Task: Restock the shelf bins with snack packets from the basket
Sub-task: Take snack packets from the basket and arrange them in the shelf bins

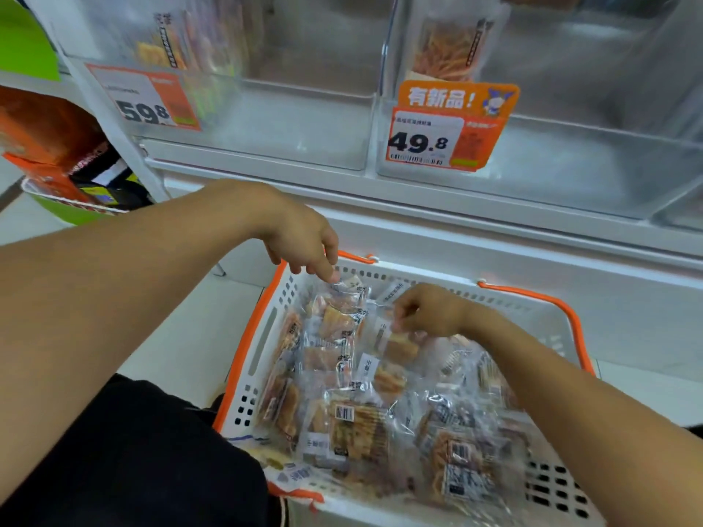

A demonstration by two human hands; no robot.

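Clear snack packets (365, 389), filled with orange-brown pieces and marked with white labels and barcodes, are seen heaped in a white basket (262, 336) with orange handles, set on the floor just below the shelf. One packet near the basket's far rim is pinched at its top edge by the left hand (304, 241), the thumb and forefinger closed on the plastic (a corner hold, judged to let the packet be peeled clear of the pile without dragging its neighbours). A second packet (384, 332), nearer the middle of the heap, is held by the curled fingers of the right hand (426, 311), so both grips are narrow and each is occupied with a packet. Neither packet appears to be lifted clear of the pile yet.

Above the basket, the clear shelf bins are shown largely unfilled: the left bin (304, 127) carries a price tag (146, 102) reading 59.8, and the right bin (570, 165) carries a tag (426, 140) reading 49.8 under an orange new-product sign. A sample packet (449, 51) of orange strips is stood upright at the back of the right bin (presumably as a marker for what belongs there). Which bin these packets are meant for cannot be told. Dark clothing (133, 450) is visible at lower left.
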